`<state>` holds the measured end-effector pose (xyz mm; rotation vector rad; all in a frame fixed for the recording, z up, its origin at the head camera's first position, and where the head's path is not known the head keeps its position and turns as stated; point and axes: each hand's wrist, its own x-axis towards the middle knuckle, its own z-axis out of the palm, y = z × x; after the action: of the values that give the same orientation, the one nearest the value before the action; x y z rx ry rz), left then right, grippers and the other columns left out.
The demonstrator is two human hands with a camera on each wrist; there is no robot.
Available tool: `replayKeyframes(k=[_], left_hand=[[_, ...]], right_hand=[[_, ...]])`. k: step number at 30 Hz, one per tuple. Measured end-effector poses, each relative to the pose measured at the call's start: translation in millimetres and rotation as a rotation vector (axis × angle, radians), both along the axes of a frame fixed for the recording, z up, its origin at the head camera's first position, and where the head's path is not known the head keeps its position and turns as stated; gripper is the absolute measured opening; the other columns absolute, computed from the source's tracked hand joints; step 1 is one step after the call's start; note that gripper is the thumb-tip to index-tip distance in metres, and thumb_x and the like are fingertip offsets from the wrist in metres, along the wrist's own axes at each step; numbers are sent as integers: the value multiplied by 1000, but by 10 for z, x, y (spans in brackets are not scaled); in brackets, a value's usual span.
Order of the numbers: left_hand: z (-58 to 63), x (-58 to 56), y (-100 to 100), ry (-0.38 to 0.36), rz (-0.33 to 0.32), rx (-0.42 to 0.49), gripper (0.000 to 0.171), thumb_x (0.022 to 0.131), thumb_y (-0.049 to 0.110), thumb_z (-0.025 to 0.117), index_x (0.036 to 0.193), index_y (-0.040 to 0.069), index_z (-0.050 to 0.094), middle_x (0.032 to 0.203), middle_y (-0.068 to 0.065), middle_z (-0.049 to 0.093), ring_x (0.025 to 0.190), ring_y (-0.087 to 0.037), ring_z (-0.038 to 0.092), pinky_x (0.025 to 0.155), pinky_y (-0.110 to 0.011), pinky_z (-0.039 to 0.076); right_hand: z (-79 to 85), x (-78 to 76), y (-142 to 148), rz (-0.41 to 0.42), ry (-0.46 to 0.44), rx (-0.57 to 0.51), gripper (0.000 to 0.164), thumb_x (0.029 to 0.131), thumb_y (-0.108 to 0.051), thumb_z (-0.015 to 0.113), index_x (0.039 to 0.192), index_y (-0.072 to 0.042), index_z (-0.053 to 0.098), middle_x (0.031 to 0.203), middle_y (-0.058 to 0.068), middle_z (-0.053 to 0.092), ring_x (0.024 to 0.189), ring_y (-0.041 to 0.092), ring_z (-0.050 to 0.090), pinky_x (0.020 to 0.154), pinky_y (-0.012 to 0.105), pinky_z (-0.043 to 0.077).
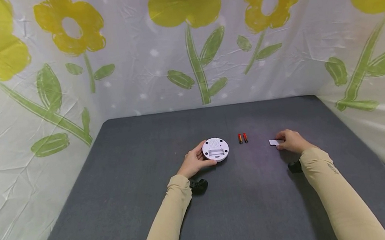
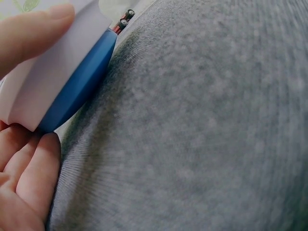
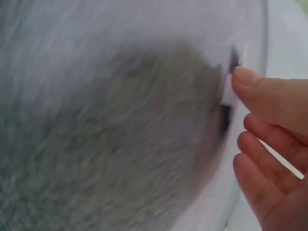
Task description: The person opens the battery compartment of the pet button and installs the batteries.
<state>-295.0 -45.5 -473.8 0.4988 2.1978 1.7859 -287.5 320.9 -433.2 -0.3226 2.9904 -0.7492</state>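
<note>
Soft light fills the head view, while blur smears the right wrist view.

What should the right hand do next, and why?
The right hand should probably release the small white piece it pinches onto the table: both batteries lie loose there and the bay of the round device in the left hand looks empty.

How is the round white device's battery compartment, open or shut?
Open: the battery compartment shows uncovered in the head view, and two batteries lie outside it.
</note>
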Motion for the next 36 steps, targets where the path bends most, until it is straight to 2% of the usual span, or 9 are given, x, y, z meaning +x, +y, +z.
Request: replayKeyframes(k=[3,6,10,13,16,20,22,29,36], left_hand=[[-101,-53,14,9,26,-13,95,69,13,83,146,6,28,147,-8,29,129,-15,35,99,-26,36],[-122,-59,24,19,44,-8,94,68,12,84,145,7,30,146,-7,31,128,-14,36,99,-26,37],[-109,-48,21,21,51,-19,93,68,13,84,145,8,31,146,-7,32,128,-14,36,98,-26,37],[-83,-26,11,23,40,-22,93,69,15,83,145,7,30,146,-8,31,128,-16,36,99,-26,37],[1,24,0,16,21,-5,93,70,13,83,145,4,29,146,-11,29,129,-19,34,100,-29,36],[115,92,-8,12,-4,4,92,71,10,81,145,0,26,147,-16,27,130,-23,33,101,-33,35],[127,107,-9,18,-11,3,91,72,9,80,144,-2,25,146,-17,27,130,-25,33,101,-33,35],[-94,-14,16,15,37,-7,93,69,12,83,145,7,30,146,-8,31,128,-15,36,99,-26,36],[-118,-35,22,22,36,-2,94,69,14,83,145,8,30,146,-8,31,128,-15,35,100,-26,36]], right_hand=[[57,10,-88,-14,17,-23,37,80,-3,67,111,14,58,108,30,56,100,43,53,84,52,44],[115,14,-216,-34,19,-61,43,86,-7,64,123,13,51,122,32,49,113,45,44,90,55,40],[143,-10,-408,-52,27,-132,48,89,-11,63,130,8,47,129,29,45,118,44,41,92,54,40],[125,-43,-543,-57,51,-197,47,89,-12,64,129,7,49,129,27,47,119,42,42,92,53,41],[90,-76,-662,-66,74,-243,46,88,-13,65,128,6,52,127,25,50,119,41,42,94,52,40],[36,-114,-780,-91,90,-253,46,85,-17,69,124,6,56,122,23,55,114,38,48,92,50,42],[13,-126,-823,-94,80,-244,48,84,-18,71,123,6,57,120,23,56,112,37,50,90,50,43],[-79,-163,-903,-89,63,-204,48,80,-17,74,118,8,59,114,23,60,107,38,53,89,49,43],[-184,-191,-917,-144,33,-202,47,78,-16,76,115,9,60,113,22,60,108,37,52,92,47,41]])
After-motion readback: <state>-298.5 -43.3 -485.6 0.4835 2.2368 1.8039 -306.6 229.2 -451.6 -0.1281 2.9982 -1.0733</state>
